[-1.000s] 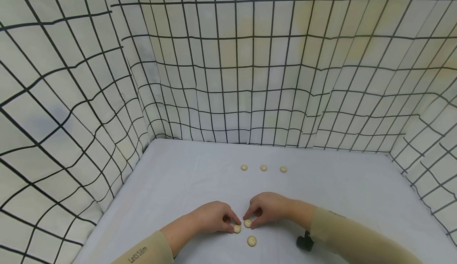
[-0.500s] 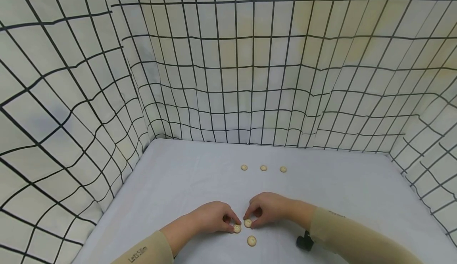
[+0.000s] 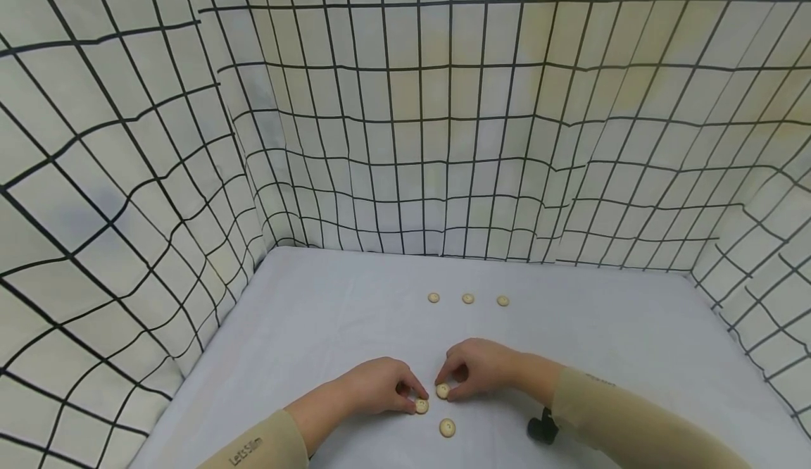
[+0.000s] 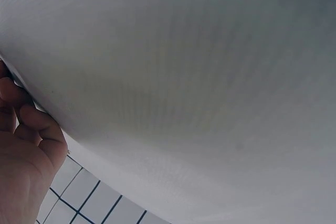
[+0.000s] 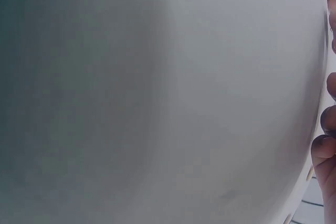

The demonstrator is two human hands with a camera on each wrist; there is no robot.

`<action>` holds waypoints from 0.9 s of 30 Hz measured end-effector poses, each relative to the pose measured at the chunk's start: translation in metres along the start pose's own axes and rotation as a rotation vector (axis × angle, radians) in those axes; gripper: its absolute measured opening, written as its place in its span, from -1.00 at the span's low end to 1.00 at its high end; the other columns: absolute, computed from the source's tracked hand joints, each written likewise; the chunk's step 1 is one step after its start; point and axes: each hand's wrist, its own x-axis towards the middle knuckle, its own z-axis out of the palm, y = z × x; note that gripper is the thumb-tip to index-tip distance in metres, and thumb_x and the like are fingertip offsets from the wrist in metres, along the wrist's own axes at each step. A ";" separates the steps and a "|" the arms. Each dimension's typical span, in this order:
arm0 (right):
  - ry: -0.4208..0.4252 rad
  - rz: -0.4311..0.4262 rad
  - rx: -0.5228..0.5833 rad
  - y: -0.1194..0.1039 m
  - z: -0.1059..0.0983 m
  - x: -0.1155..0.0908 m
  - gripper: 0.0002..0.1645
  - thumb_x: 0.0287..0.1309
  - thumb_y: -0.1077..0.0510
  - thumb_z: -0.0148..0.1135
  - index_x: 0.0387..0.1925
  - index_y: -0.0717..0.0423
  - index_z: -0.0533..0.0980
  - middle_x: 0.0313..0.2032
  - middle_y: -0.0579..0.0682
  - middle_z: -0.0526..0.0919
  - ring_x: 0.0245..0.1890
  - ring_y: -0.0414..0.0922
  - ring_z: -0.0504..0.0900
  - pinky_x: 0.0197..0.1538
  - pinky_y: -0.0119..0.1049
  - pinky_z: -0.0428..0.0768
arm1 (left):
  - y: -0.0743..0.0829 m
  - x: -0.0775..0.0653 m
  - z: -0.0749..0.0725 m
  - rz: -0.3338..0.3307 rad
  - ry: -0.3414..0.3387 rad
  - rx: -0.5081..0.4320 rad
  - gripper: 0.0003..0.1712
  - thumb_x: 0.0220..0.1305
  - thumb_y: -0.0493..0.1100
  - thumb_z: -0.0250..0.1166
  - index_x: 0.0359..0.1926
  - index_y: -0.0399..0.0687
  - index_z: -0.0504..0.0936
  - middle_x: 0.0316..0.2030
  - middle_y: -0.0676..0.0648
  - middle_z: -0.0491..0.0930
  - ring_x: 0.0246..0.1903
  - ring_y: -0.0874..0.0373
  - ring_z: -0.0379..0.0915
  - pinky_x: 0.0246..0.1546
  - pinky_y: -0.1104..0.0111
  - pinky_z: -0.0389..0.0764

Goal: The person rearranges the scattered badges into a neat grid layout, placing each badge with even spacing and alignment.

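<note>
Black-gridded pale walls, white tabletop

Behind the right hand, three buttons in a row on the table; in the left hand, one button; in the right, another button; before both, a third button

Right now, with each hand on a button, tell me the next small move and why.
Probably have the right hand slide its pinched button slightly away from the left hand's button. Those two sit close together, while the far row of three buttons lies spaced more widely, so a wider gap might match that row better.
</note>
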 end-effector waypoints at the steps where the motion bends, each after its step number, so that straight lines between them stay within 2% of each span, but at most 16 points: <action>1: 0.004 0.007 -0.002 0.001 -0.001 0.000 -0.74 0.08 -0.09 0.47 -0.14 -0.30 0.72 -0.47 -0.39 0.51 -0.44 -0.43 0.41 -0.33 -0.50 0.42 | 0.000 0.000 0.000 0.001 -0.001 -0.001 -0.77 0.16 0.01 0.46 -0.12 0.31 0.78 -0.50 0.29 0.48 -0.48 0.41 0.35 -0.38 0.47 0.42; 12: 0.079 0.076 0.003 0.015 -0.013 -0.012 -0.76 0.05 -0.09 0.48 -0.18 -0.32 0.73 -0.50 -0.34 0.50 -0.45 -0.37 0.42 -0.33 -0.43 0.43 | 0.001 -0.002 0.000 -0.004 0.011 0.008 -0.77 0.15 0.01 0.46 -0.13 0.34 0.78 -0.48 0.30 0.48 -0.45 0.41 0.35 -0.34 0.46 0.42; 27: 0.155 0.282 -0.007 0.047 -0.029 -0.031 -0.79 0.05 -0.08 0.47 -0.21 -0.33 0.72 -0.47 -0.32 0.52 -0.39 -0.29 0.47 -0.30 -0.34 0.49 | 0.000 -0.002 -0.001 0.012 0.015 -0.005 -0.78 0.15 -0.02 0.47 -0.14 0.30 0.79 -0.48 0.29 0.47 -0.44 0.41 0.34 -0.31 0.45 0.42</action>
